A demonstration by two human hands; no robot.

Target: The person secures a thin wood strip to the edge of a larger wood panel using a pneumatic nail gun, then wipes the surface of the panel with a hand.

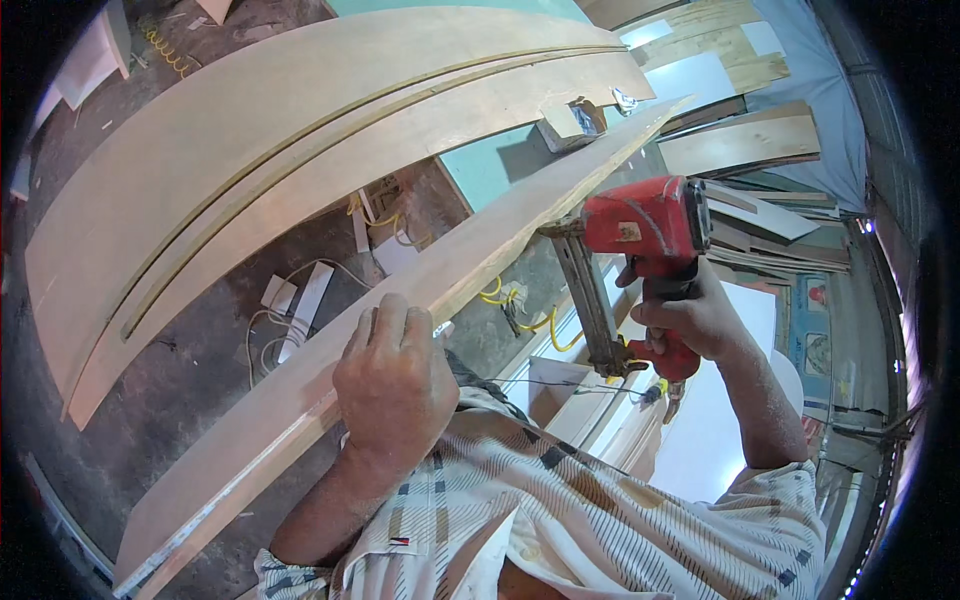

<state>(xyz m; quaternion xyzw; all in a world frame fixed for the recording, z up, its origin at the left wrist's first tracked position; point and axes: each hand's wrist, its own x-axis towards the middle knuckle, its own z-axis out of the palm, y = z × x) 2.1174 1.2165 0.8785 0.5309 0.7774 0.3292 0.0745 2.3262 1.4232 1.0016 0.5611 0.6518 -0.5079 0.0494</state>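
Observation:
A red pneumatic nail gun (645,220) is gripped by my right hand (690,310), its nose against the near edge of a long plywood board (480,235). Its dark magazine slants down toward the hose fitting. Across the board's near edge lies my left hand (392,375), fingers curled over the top face and clasping it. The board runs diagonally from the lower left to the upper right, with a strip of wood along its near edge. What the left thumb does is hidden.
Beyond it lies a large curved plywood panel (300,80) with two thin strips. An open cardboard box (570,125) rests on a pale green surface (490,165). A yellow air hose (555,330), cables and offcuts lie below. Boards (745,145) are stacked at right.

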